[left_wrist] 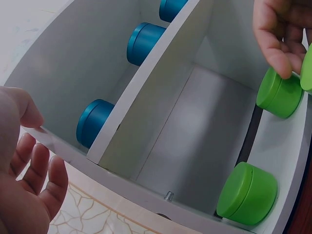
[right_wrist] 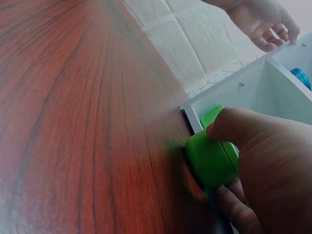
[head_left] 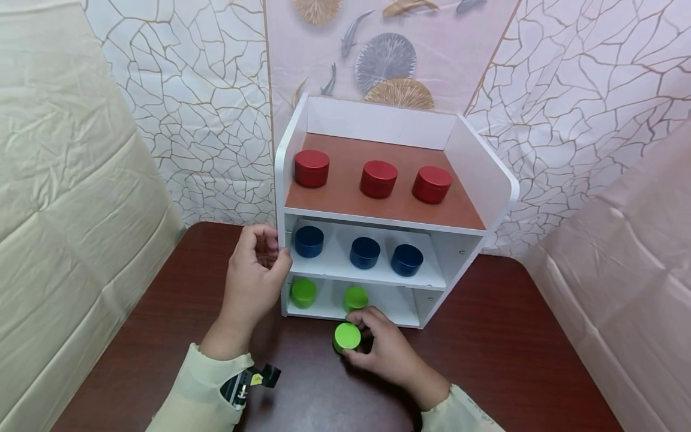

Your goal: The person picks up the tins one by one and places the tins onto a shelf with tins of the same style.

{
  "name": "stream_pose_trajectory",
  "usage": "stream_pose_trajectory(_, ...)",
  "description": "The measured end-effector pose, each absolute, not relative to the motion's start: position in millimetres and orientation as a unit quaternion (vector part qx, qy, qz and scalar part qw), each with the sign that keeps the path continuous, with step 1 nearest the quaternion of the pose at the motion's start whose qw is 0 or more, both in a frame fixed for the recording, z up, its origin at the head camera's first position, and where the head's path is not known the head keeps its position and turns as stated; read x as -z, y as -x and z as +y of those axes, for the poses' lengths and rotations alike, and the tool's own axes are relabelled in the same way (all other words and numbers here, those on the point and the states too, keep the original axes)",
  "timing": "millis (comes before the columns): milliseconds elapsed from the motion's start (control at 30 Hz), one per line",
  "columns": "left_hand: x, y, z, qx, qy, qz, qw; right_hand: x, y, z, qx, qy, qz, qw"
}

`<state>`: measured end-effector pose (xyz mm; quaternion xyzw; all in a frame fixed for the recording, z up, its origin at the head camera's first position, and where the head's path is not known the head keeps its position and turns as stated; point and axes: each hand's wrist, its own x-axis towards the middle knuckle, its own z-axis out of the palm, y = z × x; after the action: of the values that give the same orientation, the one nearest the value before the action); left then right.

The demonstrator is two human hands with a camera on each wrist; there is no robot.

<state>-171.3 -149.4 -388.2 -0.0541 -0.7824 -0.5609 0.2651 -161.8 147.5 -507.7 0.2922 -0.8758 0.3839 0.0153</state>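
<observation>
My right hand (head_left: pixel 385 345) grips a green round tin (head_left: pixel 346 337) between thumb and fingers, over the table just in front of the bottom shelf. In the right wrist view the thumb lies across that tin's side (right_wrist: pixel 209 158). My left hand (head_left: pixel 254 270) is at the white shelf unit's left side panel (head_left: pixel 281 180), thumb at its front edge and curled fingers along the outside. Two green tins stand on the bottom shelf, one at the left (left_wrist: pixel 248 195) and one mid-shelf (left_wrist: pixel 280 92), close to my right fingers.
Blue tins (head_left: pixel 364 252) stand in a row on the middle shelf, red tins (head_left: pixel 379 179) on the brown top shelf. The unit stands on a dark wooden table (head_left: pixel 502 348). Patterned cloth (head_left: pixel 216 90) hangs behind; pale cloth (head_left: pixel 70 210) hangs at the left.
</observation>
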Motion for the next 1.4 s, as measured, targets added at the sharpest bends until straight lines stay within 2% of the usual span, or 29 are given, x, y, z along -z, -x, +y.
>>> stream_pose_trajectory(267,388.1,170.9,-149.0,0.560,0.054,-0.784,0.263,507.6,160.8,149.1,-0.386,-0.296,-0.873,0.018)
stream_pose_trajectory(733,388.5,170.3,-149.0,0.563,0.050,-0.782,0.262,490.2,166.1,166.3,-0.387,-0.280,-0.876,0.075)
stream_pose_trajectory(1400,389.2,170.9,-148.9,0.565,0.053,-0.781,0.260,471.4,177.8,181.4,-0.386,-0.185,-0.902,0.061)
